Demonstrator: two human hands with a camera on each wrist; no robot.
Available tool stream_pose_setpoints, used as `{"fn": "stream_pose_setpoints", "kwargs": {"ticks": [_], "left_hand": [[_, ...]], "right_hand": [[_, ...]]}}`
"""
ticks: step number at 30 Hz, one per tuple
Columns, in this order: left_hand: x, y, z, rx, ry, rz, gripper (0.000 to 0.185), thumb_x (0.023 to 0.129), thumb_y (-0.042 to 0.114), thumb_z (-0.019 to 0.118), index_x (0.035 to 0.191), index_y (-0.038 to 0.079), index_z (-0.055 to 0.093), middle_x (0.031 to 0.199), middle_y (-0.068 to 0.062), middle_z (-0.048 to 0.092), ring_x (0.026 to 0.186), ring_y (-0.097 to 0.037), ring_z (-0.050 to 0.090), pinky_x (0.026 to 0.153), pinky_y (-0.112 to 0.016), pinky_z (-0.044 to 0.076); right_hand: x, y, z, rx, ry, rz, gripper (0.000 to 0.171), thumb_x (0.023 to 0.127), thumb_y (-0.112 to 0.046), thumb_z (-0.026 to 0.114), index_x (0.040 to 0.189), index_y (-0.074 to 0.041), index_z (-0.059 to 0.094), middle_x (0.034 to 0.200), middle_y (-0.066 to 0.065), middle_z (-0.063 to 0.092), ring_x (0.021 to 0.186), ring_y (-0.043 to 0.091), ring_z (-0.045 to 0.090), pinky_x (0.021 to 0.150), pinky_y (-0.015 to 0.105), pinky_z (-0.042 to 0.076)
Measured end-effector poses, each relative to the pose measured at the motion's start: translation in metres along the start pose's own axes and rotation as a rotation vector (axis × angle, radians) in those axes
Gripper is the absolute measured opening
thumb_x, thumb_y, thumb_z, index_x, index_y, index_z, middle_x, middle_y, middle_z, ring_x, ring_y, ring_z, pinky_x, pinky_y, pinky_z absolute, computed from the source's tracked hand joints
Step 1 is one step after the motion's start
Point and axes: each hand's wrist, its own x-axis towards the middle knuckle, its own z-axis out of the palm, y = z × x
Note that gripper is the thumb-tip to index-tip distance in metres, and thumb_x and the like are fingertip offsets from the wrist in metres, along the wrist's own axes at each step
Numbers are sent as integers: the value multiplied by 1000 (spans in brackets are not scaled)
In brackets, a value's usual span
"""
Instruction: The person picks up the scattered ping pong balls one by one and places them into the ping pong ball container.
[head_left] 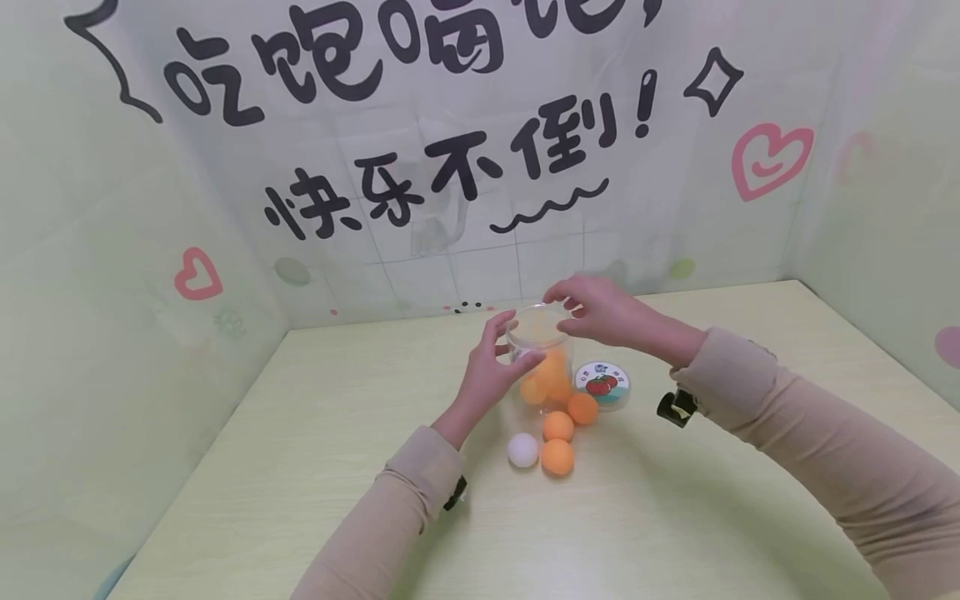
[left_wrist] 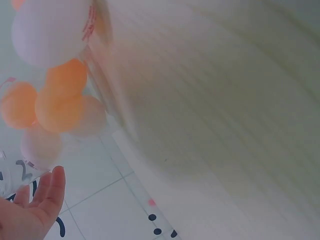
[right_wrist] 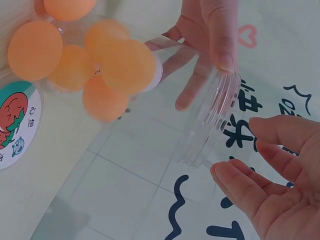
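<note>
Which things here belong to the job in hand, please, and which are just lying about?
In the job:
- clear jar, held by the left hand
- right hand over its rim
- orange balls inside
- loose balls
- lid

Lying about:
- wall sticker

Wall backdrop (head_left: 480,167) carries black handwritten Chinese, lower line reading 快乐不倒!, upper line cut off; round lid (head_left: 602,385) label shows tomatoes, its small characters too tiny to read.
</note>
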Motion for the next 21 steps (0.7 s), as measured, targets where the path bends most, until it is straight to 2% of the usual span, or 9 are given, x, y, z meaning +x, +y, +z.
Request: {"fn": "stream_pose_setpoints", "kwargs": {"ticks": [12, 21], "left_hand": [[1, 0, 1, 9, 0, -16, 73, 77, 39, 72, 138, 28, 32, 141, -3, 41, 114, -30, 49, 84, -43, 48], [1, 0, 1, 19, 3, -19, 73, 77, 38, 72, 137, 30, 32, 141, -3, 41, 114, -30, 49, 83, -42, 48]], "right_hand": [[-15, 0, -1, -13, 22, -42, 30, 82, 1, 61, 111, 6, 58, 108, 18, 60, 92, 29, 58, 81, 40, 51], [-29, 13, 6, -21, 19, -24, 26, 81, 2, 61, 107, 5, 60, 102, 16, 62, 89, 29, 58, 78, 38, 52]]}}
